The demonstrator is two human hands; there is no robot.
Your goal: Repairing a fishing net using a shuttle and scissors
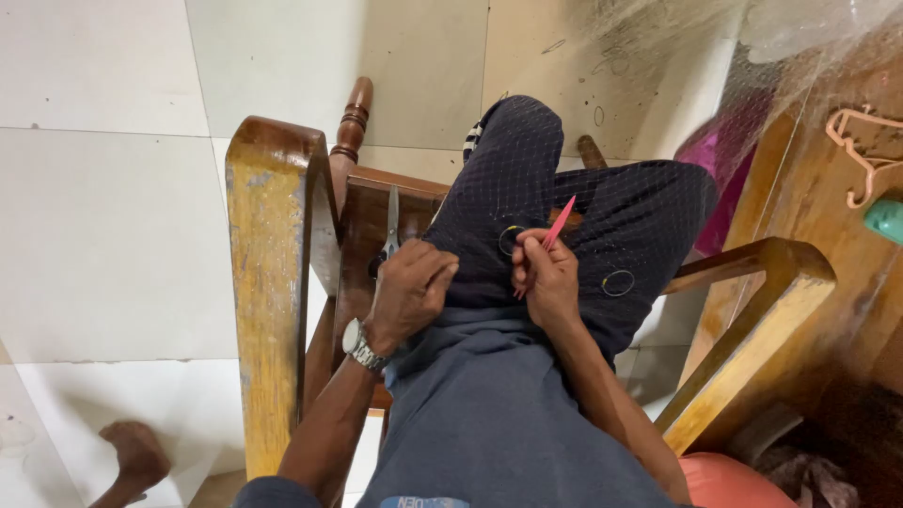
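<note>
My right hand (546, 277) is closed on a slim pink netting needle (561, 222) that points up and to the right over my lap. A fine fishing net (602, 202) is draped across my dark trousers and carries small yellow rings (618, 282). Another ring (509, 240) lies just left of the needle hand. My left hand (411, 292), with a metal wristwatch, is clenched on the net at my left thigh. A pair of scissors (391, 226) rests on the chair seat just beyond that hand.
I sit on a wooden chair with worn yellow armrests (265, 282) on either side (752, 320). White floor tiles spread to the left. A wooden surface (847, 235) with a pink hanger (861, 155) is at the right, with a magenta object (715, 160) behind the net.
</note>
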